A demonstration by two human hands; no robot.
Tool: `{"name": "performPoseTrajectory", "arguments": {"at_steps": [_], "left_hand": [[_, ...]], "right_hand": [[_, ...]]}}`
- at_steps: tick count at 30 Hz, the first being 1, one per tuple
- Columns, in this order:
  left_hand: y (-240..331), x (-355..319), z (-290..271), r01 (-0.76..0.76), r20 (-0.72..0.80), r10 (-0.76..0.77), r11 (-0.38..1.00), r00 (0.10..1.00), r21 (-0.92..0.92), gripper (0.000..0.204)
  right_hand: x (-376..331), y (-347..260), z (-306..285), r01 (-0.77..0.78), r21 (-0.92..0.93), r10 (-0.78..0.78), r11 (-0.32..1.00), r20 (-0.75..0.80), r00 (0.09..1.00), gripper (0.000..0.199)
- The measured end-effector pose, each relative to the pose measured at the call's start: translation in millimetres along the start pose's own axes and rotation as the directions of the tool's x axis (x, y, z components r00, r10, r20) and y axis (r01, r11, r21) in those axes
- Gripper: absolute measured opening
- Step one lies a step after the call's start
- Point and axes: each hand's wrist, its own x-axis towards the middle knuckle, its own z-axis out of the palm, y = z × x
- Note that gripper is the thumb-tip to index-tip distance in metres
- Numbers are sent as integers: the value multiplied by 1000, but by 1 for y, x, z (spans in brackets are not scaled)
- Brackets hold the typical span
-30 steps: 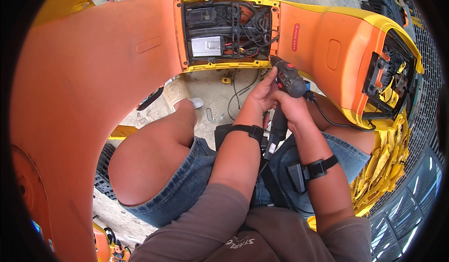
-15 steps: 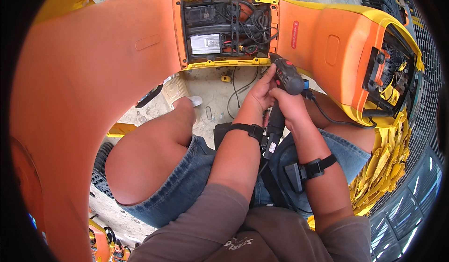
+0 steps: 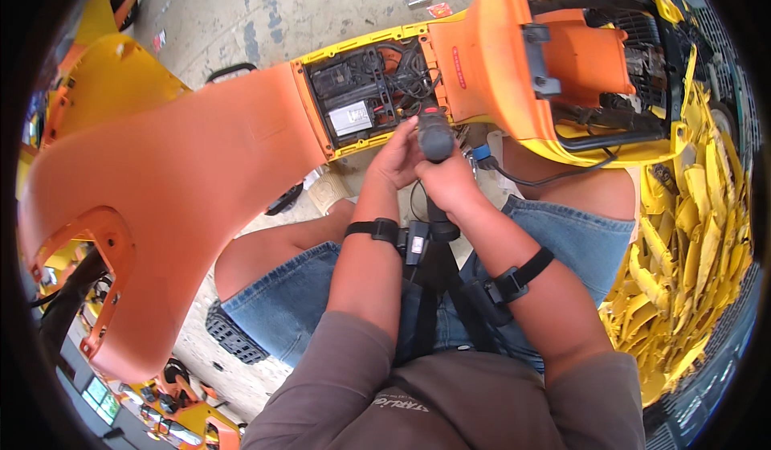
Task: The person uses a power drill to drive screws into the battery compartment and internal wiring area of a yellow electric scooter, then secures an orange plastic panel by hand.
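Observation:
A black power drill (image 3: 437, 139) with a small red part is gripped in both my hands. My right hand (image 3: 451, 183) wraps round its handle. My left hand (image 3: 395, 159) is closed against the drill's left side, its fingers reaching toward the front end. The drill's nose points away from me at the near right corner of an open compartment (image 3: 350, 144) in an orange and yellow scooter-like body (image 3: 265, 128). The tip and whatever it touches are hidden behind the drill. Inside the compartment lie a silver box (image 3: 350, 118) and tangled black cables (image 3: 405, 76).
To the right stands the body's yellow-rimmed open end (image 3: 520, 116), with a black cable (image 3: 554, 182) hanging near my right knee. A heap of yellow plastic pieces (image 3: 683, 241) lies beyond. Another yellow panel (image 3: 120, 72) stands far left, and a black grid mat (image 3: 233, 333) lies by my left thigh.
The view has shifted, showing more of the body's right end and the yellow heap. The drill has turned to point more straight ahead, still in both hands at the compartment's near right corner.

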Motion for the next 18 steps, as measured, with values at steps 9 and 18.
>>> {"name": "performPoseTrajectory", "arguments": {"at_steps": [9, 18], "left_hand": [[83, -106, 106, -281, 180, 216, 710, 960, 646, 87], [68, -172, 182, -506, -97, 635, 689, 766, 519, 52]], "right_hand": [[-51, -106, -32, 281, 175, -292, 944, 44, 955, 55], [-99, -141, -81, 517, 314, -599, 796, 292, 746, 40]]}}
